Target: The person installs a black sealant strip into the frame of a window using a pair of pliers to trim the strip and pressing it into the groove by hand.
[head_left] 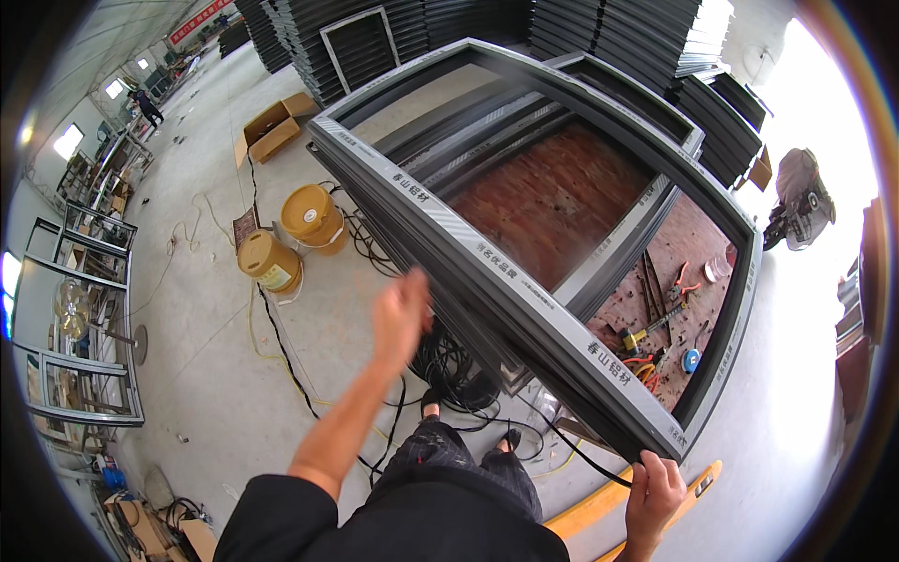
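Right hand pinches black strip; left hand blurred, grip unclear. Cables, buckets on floor.

Bright daylight, floor glaring white at three o'clock, rainbow fringe at two, left hand motion-blurred, edges bowed

black strip beside stacked grey frames

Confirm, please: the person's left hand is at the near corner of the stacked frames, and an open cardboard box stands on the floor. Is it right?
Not quite: the head view shows the right hand at the near corner of the stacked frames. An open cardboard box does stand on the floor.
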The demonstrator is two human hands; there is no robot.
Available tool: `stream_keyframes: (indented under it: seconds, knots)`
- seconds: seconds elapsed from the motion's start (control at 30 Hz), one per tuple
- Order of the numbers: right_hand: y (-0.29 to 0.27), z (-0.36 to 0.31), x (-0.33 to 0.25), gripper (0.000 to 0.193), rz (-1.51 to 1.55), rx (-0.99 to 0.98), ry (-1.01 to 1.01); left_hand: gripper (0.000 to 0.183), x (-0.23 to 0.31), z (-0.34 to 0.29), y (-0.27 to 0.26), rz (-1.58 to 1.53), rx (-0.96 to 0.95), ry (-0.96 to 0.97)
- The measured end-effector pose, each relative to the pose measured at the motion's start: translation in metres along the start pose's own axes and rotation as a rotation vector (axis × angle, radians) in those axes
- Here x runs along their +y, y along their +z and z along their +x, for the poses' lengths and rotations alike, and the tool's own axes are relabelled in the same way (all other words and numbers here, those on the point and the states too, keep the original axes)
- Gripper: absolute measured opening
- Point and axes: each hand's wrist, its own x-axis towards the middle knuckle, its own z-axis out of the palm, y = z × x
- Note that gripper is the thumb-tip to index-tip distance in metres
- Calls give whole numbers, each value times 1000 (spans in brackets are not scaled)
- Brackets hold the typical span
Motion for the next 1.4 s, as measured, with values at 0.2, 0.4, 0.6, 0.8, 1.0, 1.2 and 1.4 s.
stream_keyframes:
  seconds: [0.2,0.4,0.6,0.8,1.0,1.2,1.4]
  knots:
    - [5,-6,3,16,-57,-54,-18,26,21,-132,46,-148,-660,-455]
    - [7,-9,4,15,-50,-64,-7,34,21,-97,42,628,-56,829]
    - [13,-10,16,15,-33,-73,-6,31,-8,-74,50,627,-40,1125]
    - [16,-11,23,17,-53,-65,-45,34,-6,-89,57,555,-126,1024]
    - [16,-9,22,16,-34,-57,-42,33,-5,-97,75,475,-137,1077]
    - [17,-8,23,17,-22,-42,-71,30,-4,-126,89,503,-187,1045]
    - [17,-21,39,19,123,-106,22,28,-22,-129,106,409,-69,1094]
